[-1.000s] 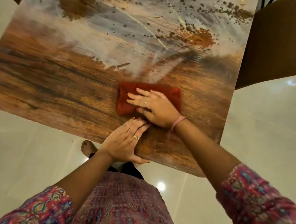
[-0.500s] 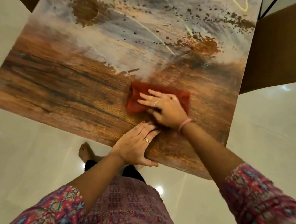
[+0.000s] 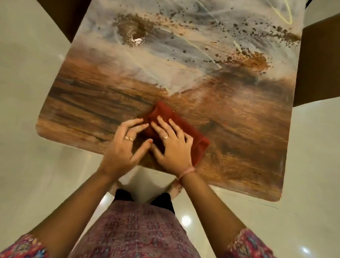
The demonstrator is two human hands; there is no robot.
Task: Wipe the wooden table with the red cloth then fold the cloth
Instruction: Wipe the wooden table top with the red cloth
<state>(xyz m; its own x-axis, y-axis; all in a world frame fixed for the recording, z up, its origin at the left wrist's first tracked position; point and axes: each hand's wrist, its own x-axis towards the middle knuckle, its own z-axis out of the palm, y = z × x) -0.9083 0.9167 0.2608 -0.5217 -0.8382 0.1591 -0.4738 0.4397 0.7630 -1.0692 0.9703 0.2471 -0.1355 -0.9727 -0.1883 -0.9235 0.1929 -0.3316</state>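
Now both hands on the red cloth [image 3: 194, 131], unlike half a second back when only the right one pressed it and the left lay flat on bare wood. Cloth also turned: long side ran level across the view before, slants now from upper left down to lower right, bunched thicker at the right end. Still sitting on the dark-grained near part of the wooden table [image 3: 95, 108], close to the front edge, roughly mid-width.

Left hand [image 3: 124, 145] curled, fingertips [image 3: 144, 125] touching the cloth's left edge, thumb tucked under toward the right hand, 2 rings on 1 finger. Pinching a fold or just pressing? Can't tell. Right hand [image 3: 172, 149] spread wide and flat over the cloth's middle, 1 ring, pink band [image 3: 187, 171] at the wrist.

Front edge of the table right under both wrists, rounded corner off to the left. Loads of bare surface beyond the cloth, painted pale and speckled farther back. Glossy pale floor [image 3: 15, 154] on both sides.
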